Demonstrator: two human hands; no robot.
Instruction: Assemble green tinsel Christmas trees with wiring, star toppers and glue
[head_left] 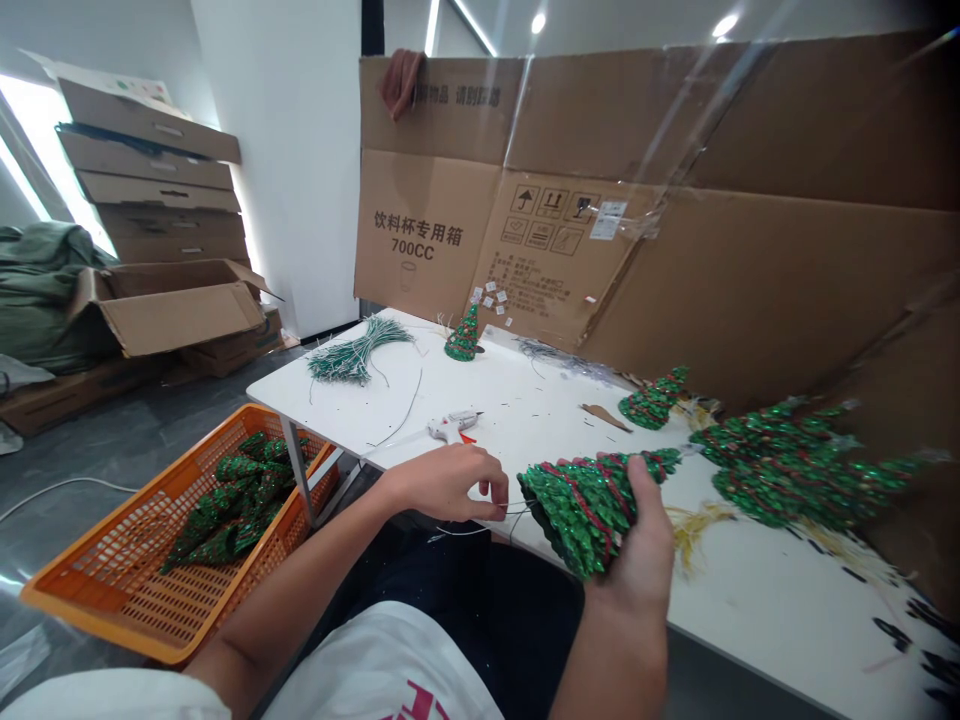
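My right hand (637, 530) is wrapped round a small green tinsel Christmas tree (585, 500) with red garland, tilted on its side so its base faces left. Thin wire (465, 531) runs out of the base to my left hand (457, 480), whose thumb and fingers pinch it. Behind my left hand a white glue gun (450, 427) with an orange trigger lies on the white table (510, 410). To the right of my right hand several finished-looking trees (810, 460) lie in a heap. One tree (652, 398) leans in front of the cardboard.
A bundle of green wires (360, 350) and a standing tree (463, 338) are at the table's far left. An orange basket (180, 640) with several trees stands on the floor. Cardboard (435, 200) walls the table's back. Yellow strands (697, 530) and black pieces (892, 632) lie at right.
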